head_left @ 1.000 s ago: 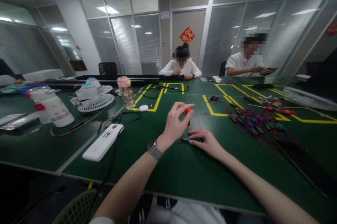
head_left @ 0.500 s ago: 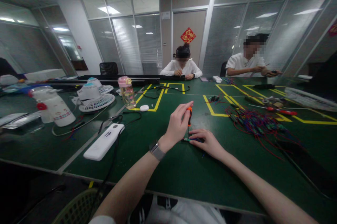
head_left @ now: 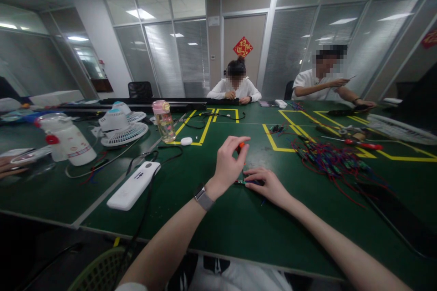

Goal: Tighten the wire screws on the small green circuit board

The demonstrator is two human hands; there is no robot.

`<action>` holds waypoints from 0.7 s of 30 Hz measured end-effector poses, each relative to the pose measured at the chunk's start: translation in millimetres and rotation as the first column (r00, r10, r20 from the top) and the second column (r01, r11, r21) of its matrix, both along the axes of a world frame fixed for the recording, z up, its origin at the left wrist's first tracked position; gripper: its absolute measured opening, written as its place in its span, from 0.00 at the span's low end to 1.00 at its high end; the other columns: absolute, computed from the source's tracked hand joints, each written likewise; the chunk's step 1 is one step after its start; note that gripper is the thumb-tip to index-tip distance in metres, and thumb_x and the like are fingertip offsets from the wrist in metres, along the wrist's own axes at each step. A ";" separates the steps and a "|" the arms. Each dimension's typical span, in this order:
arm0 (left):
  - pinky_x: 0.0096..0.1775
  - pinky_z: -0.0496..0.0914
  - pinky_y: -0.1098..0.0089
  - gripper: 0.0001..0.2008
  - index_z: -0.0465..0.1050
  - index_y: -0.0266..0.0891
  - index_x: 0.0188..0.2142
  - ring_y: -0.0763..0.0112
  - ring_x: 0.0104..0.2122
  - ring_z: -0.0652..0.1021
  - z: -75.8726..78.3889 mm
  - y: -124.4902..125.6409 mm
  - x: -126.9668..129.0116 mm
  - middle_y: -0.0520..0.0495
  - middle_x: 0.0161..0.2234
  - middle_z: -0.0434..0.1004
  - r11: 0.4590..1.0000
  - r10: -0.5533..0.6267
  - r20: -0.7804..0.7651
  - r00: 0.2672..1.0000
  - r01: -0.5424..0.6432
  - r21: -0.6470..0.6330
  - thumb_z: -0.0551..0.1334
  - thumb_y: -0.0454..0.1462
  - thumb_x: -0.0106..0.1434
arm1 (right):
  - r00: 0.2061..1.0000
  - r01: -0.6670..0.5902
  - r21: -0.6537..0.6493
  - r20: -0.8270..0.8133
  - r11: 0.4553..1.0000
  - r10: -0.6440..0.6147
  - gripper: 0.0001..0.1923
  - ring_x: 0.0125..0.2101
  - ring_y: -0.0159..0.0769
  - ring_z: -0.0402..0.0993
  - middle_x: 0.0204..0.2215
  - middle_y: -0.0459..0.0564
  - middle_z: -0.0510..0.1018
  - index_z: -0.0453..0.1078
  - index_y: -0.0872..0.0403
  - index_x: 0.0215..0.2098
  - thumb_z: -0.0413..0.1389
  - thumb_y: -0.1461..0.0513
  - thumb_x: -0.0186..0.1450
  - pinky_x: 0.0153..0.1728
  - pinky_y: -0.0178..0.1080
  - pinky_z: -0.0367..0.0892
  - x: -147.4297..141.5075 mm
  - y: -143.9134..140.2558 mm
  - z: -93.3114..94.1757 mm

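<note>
My left hand (head_left: 229,160) is closed around the orange-and-black handle of a screwdriver (head_left: 242,145), which stands upright with its shaft pointing down. The fingers cover most of the handle. Below its tip lies a small green circuit board (head_left: 240,182) with thin wires, flat on the green table (head_left: 218,227). My right hand (head_left: 268,185) rests low on the table, its fingertips pressed on the board's right end and its wires. That hand partly hides the board.
On the right lies a tangled heap of wired boards (head_left: 327,159) beside a red-handled screwdriver (head_left: 363,144). To the left are a white power bank (head_left: 134,186), a pink-lided bottle (head_left: 164,120), a white bottle (head_left: 77,140) and fans (head_left: 124,134). Two people sit across the table.
My left hand has turned and dipped slightly on the screwdriver handle, covering more of it. My right hand stays on the board. The person at right has spread their hands apart.
</note>
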State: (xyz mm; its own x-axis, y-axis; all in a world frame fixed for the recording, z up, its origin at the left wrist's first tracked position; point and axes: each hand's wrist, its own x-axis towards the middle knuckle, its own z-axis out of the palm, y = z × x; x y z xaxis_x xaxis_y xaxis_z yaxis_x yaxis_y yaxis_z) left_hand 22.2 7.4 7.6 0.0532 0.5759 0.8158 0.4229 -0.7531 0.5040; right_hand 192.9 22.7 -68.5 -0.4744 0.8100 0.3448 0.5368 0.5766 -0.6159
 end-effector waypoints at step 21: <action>0.48 0.68 0.68 0.17 0.65 0.40 0.56 0.69 0.45 0.74 -3.8 -0.4 -0.2 0.44 0.47 0.72 0.999 -0.043 -0.017 0.999 0.043 -0.008 0.50 0.32 0.70 | 1.000 -0.005 0.016 0.004 1.000 0.005 0.07 0.46 0.46 0.74 0.44 0.50 0.81 0.80 0.48 0.36 0.62 0.61 0.58 0.51 0.51 0.64 -1.0 0.9 -0.9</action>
